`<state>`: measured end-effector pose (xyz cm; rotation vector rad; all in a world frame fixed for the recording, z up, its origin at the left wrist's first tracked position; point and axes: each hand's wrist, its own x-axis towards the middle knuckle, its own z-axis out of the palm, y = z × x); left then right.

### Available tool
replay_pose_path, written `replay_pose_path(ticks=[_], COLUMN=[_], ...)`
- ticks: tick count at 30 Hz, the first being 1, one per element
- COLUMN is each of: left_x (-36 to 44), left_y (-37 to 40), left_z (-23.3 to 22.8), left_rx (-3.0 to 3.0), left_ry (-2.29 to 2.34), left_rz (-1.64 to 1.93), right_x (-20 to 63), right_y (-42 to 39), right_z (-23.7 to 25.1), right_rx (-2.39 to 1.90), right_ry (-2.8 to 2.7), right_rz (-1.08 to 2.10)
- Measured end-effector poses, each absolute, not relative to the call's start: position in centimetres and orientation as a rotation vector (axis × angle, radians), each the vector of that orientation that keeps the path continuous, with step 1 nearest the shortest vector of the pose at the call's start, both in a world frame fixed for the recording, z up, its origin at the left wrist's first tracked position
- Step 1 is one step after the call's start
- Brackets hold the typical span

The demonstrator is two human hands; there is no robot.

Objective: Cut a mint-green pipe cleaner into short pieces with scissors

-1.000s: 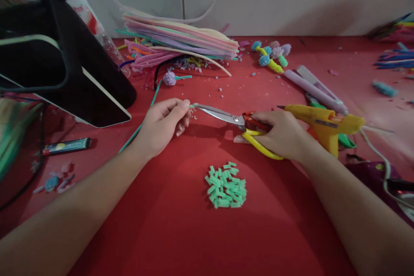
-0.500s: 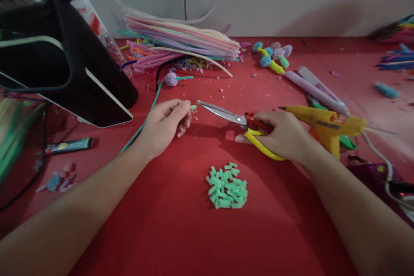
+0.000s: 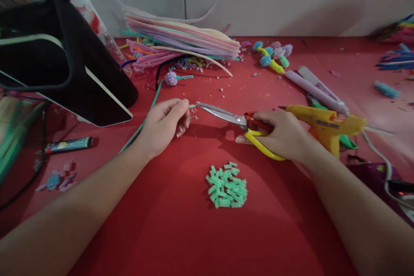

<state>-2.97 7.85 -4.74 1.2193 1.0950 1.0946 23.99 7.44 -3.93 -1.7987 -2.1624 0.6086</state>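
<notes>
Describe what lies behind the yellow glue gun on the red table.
Behind the yellow glue gun lies a lilac tool; a green object shows partly, mostly covered. The right hand hides the gun's near side.

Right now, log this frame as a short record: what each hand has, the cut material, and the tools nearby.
left hand: pinches a green pipe cleaner, its short tip poking past the fingertips
right hand: grips yellow-handled scissors, blades nearly closed, tips at the green tip
cut pieces: pile of short green bits on the red table, between the forearms
glue gun: yellow, just behind the right hand
pipe cleaner stack: pastel bundle at the far edge
lighter: left of the left forearm
</notes>
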Motion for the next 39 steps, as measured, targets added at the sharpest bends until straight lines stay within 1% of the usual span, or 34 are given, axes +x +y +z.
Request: replay_pose_path(ticks=[18,27,39], left_x=[-2.78,-3.13,-3.05], left_y=[7.76,7.91,7.83], left_z=[-4.34,-4.96,-4.68], left_rx=[1.22,1.21,1.202], left_ry=[1.12,1.115,1.116], left_rz=[1.063,1.052,1.045], right_x=[23.6,23.51,23.8], right_y=[7.57,7.67,7.5], right_z=[-3.98,-3.99,-3.9], right_rx=[-1.785,-1.817,-1.759], right_ry=[-2.195,-2.188,-2.189], right_rz=[0.537,0.512,0.558])
